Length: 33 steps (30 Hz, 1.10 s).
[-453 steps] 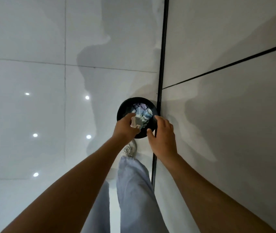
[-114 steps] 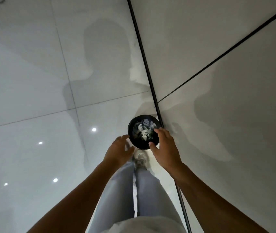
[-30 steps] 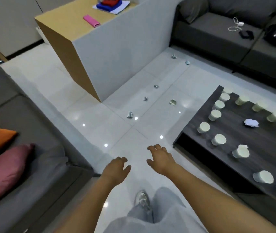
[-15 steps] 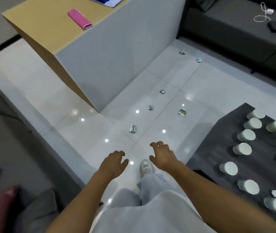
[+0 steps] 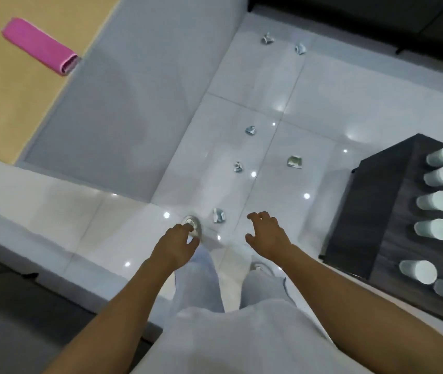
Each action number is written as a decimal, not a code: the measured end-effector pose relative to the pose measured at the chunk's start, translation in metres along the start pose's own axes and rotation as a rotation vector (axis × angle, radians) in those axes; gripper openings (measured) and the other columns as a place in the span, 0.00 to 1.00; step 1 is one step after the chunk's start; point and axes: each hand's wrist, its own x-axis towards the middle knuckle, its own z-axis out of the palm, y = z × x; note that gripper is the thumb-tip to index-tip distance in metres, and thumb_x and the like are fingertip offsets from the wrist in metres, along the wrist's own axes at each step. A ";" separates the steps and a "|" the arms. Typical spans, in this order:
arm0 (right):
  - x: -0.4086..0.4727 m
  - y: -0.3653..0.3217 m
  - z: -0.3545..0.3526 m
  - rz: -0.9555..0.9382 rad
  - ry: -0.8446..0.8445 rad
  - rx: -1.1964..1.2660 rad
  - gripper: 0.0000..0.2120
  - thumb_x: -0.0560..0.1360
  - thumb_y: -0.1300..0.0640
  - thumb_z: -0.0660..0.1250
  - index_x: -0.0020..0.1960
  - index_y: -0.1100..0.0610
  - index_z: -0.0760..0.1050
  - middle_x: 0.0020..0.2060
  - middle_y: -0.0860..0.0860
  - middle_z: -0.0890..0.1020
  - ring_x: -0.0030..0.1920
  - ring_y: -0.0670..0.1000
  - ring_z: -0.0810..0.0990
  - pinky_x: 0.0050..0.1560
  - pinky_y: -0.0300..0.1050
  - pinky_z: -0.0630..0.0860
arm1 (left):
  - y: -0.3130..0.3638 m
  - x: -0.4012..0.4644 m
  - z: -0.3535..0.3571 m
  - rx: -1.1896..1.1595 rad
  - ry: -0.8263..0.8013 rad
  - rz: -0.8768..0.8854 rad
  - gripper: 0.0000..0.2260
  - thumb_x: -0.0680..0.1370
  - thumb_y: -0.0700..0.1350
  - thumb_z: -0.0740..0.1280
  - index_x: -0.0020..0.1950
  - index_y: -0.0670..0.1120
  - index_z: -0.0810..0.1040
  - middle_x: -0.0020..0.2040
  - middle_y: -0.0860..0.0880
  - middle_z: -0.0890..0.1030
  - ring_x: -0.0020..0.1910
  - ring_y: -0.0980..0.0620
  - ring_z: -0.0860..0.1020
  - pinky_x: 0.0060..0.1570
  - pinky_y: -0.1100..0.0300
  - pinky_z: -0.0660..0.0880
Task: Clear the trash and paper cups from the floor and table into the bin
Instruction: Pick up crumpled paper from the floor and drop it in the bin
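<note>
Hands extended over the floor (image 5: 255,85): left hand (image 5: 173,245) and right hand (image 5: 267,236) hold nothing, fingers loosely spread. Crumpled trash pieces (image 5: 218,215) dot the tiles ahead; paper cups (image 5: 434,204) stand inverted on the dark tabletop (image 5: 376,201) at right.

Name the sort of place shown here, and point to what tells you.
Probably a lounge or living room: a low dark coffee table set with paper cups, a dark sofa base beyond, and a glossy tiled floor littered with crumpled scraps.
</note>
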 end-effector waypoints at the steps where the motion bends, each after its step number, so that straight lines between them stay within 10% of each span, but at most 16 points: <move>1: 0.012 -0.008 0.000 0.032 0.005 0.027 0.25 0.78 0.52 0.61 0.73 0.54 0.60 0.69 0.56 0.64 0.65 0.58 0.67 0.60 0.54 0.71 | -0.007 0.016 -0.011 0.016 -0.014 0.017 0.19 0.80 0.52 0.60 0.68 0.45 0.70 0.62 0.44 0.75 0.61 0.46 0.73 0.57 0.58 0.67; 11: 0.124 -0.037 0.020 0.160 0.007 0.171 0.25 0.77 0.54 0.62 0.73 0.54 0.62 0.70 0.56 0.65 0.66 0.58 0.68 0.62 0.53 0.71 | -0.052 0.164 -0.056 0.098 -0.073 0.099 0.17 0.80 0.51 0.60 0.65 0.44 0.72 0.62 0.43 0.76 0.62 0.45 0.73 0.58 0.55 0.68; 33: 0.509 0.116 0.383 -0.305 -0.092 -0.258 0.32 0.73 0.61 0.65 0.75 0.53 0.57 0.76 0.56 0.54 0.73 0.62 0.56 0.70 0.56 0.62 | -0.198 0.536 0.240 0.013 -0.064 0.116 0.16 0.79 0.52 0.61 0.65 0.46 0.72 0.63 0.46 0.75 0.62 0.48 0.73 0.57 0.60 0.65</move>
